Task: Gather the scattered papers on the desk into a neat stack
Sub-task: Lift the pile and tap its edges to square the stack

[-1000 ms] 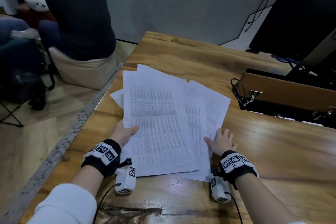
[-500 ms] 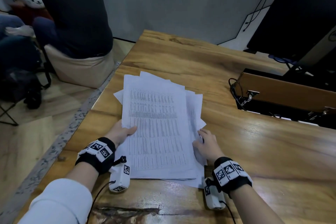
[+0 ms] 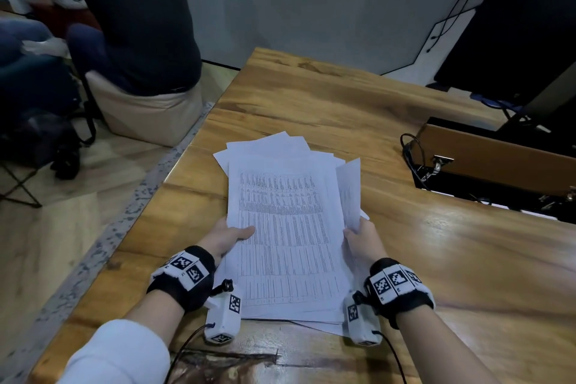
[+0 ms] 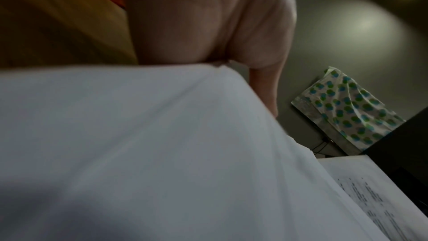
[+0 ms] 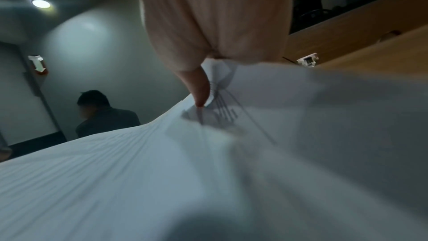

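Observation:
A pile of white printed papers (image 3: pixel 283 227) lies on the wooden desk (image 3: pixel 436 259), corners fanned out at the far end. My left hand (image 3: pixel 227 237) grips the pile's left edge, thumb on top. On the opposite edge my right hand (image 3: pixel 361 238) holds the sheets, and one sheet (image 3: pixel 349 193) there stands curled upward. In the left wrist view the palm (image 4: pixel 208 25) sits over blank paper (image 4: pixel 162 153). In the right wrist view the thumb (image 5: pixel 197 87) presses on the bent papers (image 5: pixel 208 171).
An open cable well with a raised wooden lid (image 3: pixel 498 159) and black cables (image 3: pixel 411 159) lies in the desk to the right. A dark monitor (image 3: pixel 514 25) stands at the far right. A person (image 3: pixel 134 19) sits on a beige stool left of the desk.
My right hand has pushed the spread sheets leftward into the pile, then gripped its right edge, curling one sheet up. My left hand stays on the left edge.

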Motion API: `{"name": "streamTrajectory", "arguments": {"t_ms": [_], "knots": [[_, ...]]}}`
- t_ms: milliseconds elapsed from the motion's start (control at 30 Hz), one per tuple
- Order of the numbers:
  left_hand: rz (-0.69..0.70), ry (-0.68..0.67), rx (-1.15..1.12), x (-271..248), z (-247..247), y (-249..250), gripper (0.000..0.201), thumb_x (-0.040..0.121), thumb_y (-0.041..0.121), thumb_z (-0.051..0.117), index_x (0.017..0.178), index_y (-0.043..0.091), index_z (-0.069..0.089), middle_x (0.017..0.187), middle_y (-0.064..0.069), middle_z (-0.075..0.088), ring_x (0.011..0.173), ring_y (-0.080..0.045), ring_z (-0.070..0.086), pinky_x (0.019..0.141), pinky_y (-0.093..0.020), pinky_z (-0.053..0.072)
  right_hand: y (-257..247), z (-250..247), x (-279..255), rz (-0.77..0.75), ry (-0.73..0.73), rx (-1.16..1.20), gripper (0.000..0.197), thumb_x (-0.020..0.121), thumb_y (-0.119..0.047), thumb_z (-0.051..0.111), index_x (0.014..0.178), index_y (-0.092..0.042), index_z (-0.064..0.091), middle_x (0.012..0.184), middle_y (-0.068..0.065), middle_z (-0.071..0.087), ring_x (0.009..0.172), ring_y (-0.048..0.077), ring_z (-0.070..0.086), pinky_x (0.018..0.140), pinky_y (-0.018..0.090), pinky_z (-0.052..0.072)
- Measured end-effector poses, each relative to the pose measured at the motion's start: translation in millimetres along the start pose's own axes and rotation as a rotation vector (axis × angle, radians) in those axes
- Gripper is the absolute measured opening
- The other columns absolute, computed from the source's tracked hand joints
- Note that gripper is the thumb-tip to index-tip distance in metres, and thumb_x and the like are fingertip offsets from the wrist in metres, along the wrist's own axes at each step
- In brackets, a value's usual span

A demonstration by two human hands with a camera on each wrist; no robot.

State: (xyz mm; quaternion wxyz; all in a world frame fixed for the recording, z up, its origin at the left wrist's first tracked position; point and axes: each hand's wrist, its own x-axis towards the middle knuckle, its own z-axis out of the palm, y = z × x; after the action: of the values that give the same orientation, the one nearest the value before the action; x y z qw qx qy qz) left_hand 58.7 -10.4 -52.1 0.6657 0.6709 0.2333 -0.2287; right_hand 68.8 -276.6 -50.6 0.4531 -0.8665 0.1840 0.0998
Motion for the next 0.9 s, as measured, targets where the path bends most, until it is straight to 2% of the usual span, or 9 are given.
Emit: {"name": "streamTrajectory", "arguments": {"t_ms": [100, 200, 300, 367, 500, 667, 733, 800, 900], "knots": [[-0.005, -0.018, -0.001, 1, 0, -2, 0.047, 0.084, 0.002, 0.064, 0.129, -0.001, 0.050, 0.124, -0.020, 0.062, 0.099, -0.031, 0.061, 0.086, -0.041, 0.050, 4, -2, 12, 0.039, 0.112, -0.072, 0.025, 0.089, -0.009, 0.045, 0.109, 0.001, 0.057, 0.109, 0.020, 0.062, 0.102, 0.035, 0.058, 0.082, 0.038, 0.048], [0.020, 0.012, 0.038, 2, 0, -1, 0.044, 0.084, 0.002, 0.064, 0.127, 0.002, 0.052, 0.125, -0.017, 0.062, 0.104, -0.030, 0.060, 0.096, -0.044, 0.047, 6, -4, 18, 0.081, 0.219, -0.119, 0.030, 0.090, -0.003, 0.040, 0.117, 0.007, 0.051, 0.122, 0.025, 0.055, 0.109, 0.040, 0.054, 0.085, 0.040, 0.045], [0.078, 0.003, 0.062, -1, 6, 5, 0.043, 0.086, 0.006, 0.063, 0.127, 0.007, 0.050, 0.121, -0.010, 0.062, 0.102, -0.025, 0.059, 0.090, -0.034, 0.046, 4, 1, 16, 0.073, 0.185, -0.185, 0.035, 0.088, 0.007, 0.032, 0.115, 0.006, 0.054, 0.121, 0.024, 0.056, 0.108, 0.038, 0.054, 0.078, 0.034, 0.041], [0.094, -0.032, 0.057, -3, 11, 8, 0.044, 0.087, 0.014, 0.063, 0.129, 0.012, 0.049, 0.122, -0.006, 0.062, 0.107, -0.025, 0.060, 0.095, -0.035, 0.046, 1, 3, 11, 0.072, 0.181, -0.174, 0.039, 0.089, 0.009, 0.032, 0.121, 0.004, 0.055, 0.118, 0.021, 0.060, 0.110, 0.037, 0.055, 0.077, 0.031, 0.041], [0.053, -0.071, 0.029, -4, 17, 3, 0.051, 0.085, 0.013, 0.065, 0.133, 0.007, 0.049, 0.128, -0.012, 0.062, 0.115, -0.029, 0.059, 0.101, -0.041, 0.045, 12, -3, 16, 0.052, 0.216, -0.011, 0.041, 0.092, 0.002, 0.042, 0.128, -0.009, 0.057, 0.085, 0.005, 0.059, 0.088, 0.027, 0.053, 0.076, 0.029, 0.040], [0.064, 0.008, -0.006, -3, 15, -7, 0.050, 0.084, 0.005, 0.064, 0.132, 0.004, 0.049, 0.118, -0.014, 0.063, 0.106, -0.031, 0.060, 0.092, -0.042, 0.048, 11, -6, 15, 0.016, 0.198, 0.107, 0.040, 0.092, -0.002, 0.043, 0.128, -0.012, 0.058, 0.088, 0.005, 0.062, 0.086, 0.025, 0.059, 0.080, 0.028, 0.044], [0.090, 0.052, -0.040, -3, 4, -4, 0.048, 0.085, 0.005, 0.063, 0.132, 0.004, 0.049, 0.114, -0.014, 0.063, 0.101, -0.031, 0.060, 0.087, -0.041, 0.049, 4, -7, 14, 0.006, 0.197, 0.098, 0.041, 0.095, -0.005, 0.038, 0.134, -0.009, 0.051, 0.110, 0.010, 0.063, 0.101, 0.028, 0.059, 0.084, 0.029, 0.042], [0.109, 0.098, -0.071, -5, -10, 4, 0.042, 0.087, 0.005, 0.061, 0.127, 0.002, 0.052, 0.119, -0.018, 0.063, 0.099, -0.031, 0.060, 0.086, -0.042, 0.048, -1, -8, 17, -0.019, 0.186, -0.033, 0.044, 0.097, -0.011, 0.038, 0.141, -0.006, 0.041, 0.141, 0.013, 0.046, 0.128, 0.031, 0.044, 0.102, 0.035, 0.037], [0.113, 0.159, -0.117, -4, -28, 14, 0.040, 0.088, 0.002, 0.058, 0.128, 0.001, 0.052, 0.125, -0.019, 0.060, 0.100, -0.029, 0.059, 0.087, -0.041, 0.046, -7, -5, 22, -0.080, 0.055, -0.346, 0.052, 0.097, -0.012, 0.041, 0.147, -0.006, 0.028, 0.156, 0.015, 0.020, 0.143, 0.034, 0.020, 0.115, 0.039, 0.020]]}}
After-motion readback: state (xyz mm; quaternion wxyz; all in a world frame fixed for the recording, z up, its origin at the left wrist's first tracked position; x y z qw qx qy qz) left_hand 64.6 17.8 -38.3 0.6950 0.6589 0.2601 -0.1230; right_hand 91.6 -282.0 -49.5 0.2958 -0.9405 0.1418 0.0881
